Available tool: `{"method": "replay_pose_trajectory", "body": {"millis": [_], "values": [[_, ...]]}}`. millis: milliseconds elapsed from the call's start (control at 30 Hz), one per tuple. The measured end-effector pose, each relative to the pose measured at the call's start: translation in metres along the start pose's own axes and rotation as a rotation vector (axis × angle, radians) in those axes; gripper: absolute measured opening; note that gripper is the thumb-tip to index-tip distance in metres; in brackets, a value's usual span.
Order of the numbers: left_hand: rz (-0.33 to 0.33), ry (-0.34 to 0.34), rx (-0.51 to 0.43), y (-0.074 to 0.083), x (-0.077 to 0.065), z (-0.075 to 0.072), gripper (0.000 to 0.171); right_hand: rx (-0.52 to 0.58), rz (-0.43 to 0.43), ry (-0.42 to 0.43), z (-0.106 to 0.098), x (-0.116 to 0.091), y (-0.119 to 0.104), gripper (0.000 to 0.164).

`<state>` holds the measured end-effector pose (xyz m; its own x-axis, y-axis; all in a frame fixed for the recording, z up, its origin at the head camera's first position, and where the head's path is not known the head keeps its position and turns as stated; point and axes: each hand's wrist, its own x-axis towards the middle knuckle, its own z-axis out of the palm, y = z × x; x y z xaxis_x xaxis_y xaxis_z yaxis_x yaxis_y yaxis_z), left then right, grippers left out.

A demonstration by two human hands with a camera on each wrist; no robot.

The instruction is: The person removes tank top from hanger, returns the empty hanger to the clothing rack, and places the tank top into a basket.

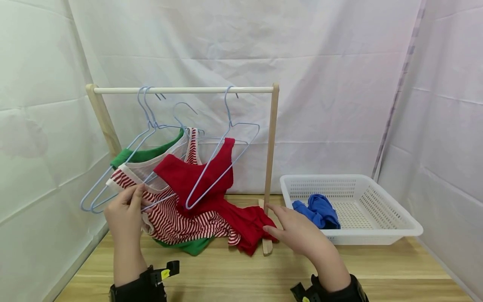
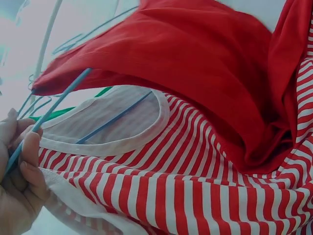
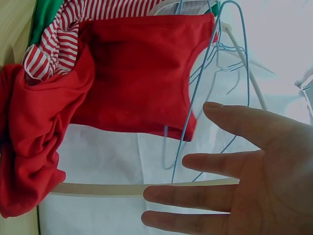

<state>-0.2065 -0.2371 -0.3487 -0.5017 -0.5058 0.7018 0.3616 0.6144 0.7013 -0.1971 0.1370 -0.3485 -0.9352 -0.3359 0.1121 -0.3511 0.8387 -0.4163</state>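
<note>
Right hand (image 1: 296, 226), loose, has room by edge of red garment (image 1: 188, 184); left hand (image 1: 125, 209) pinches blue hanger (image 2: 61, 104).

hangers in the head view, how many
4: two blue wire hangers at left on the rail, another at right, and one unhooked, gripped by the left hand.

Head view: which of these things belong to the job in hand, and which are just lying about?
In the job, it seems:
left hand pinching a light-blue wire hanger
red sleeveless garment on that hanger
right hand nearby
clothes rack

Probably idle now:
bare hanger on the rack
red-and-white striped garment
green garment
blue cloth
white plastic basket holding it
</note>
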Motion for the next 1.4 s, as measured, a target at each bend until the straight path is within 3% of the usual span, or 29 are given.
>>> {"method": "replay_pose_trajectory", "body": {"millis": [200,333,533,767,967,1167,1400], "values": [[-0.154,-0.120,0.014,0.002,0.003,-0.003,0.035,0.016,0.019,-0.007,-0.001,0.002,0.002,0.061],[-0.272,-0.186,-0.057,0.000,0.006,-0.004,0.041,0.022,0.028,-0.008,-0.001,0.002,0.004,0.062],[-0.356,-0.217,-0.078,-0.007,0.010,-0.006,0.044,0.026,0.035,-0.003,-0.001,0.004,0.007,0.062],[-0.478,-0.263,-0.226,-0.015,0.013,-0.013,0.033,0.033,0.012,0.001,-0.005,0.005,0.010,0.062],[-0.493,-0.310,-0.315,-0.018,0.012,-0.022,0.019,0.010,-0.022,0.050,-0.005,0.006,0.011,0.061],[-0.525,-0.389,-0.367,-0.027,0.013,-0.029,0.017,-0.050,-0.085,0.171,-0.002,0.008,0.012,0.059],[-0.539,-0.437,-0.343,-0.031,0.012,-0.034,0.018,-0.069,-0.135,0.284,0.003,0.011,0.015,0.056]]}}
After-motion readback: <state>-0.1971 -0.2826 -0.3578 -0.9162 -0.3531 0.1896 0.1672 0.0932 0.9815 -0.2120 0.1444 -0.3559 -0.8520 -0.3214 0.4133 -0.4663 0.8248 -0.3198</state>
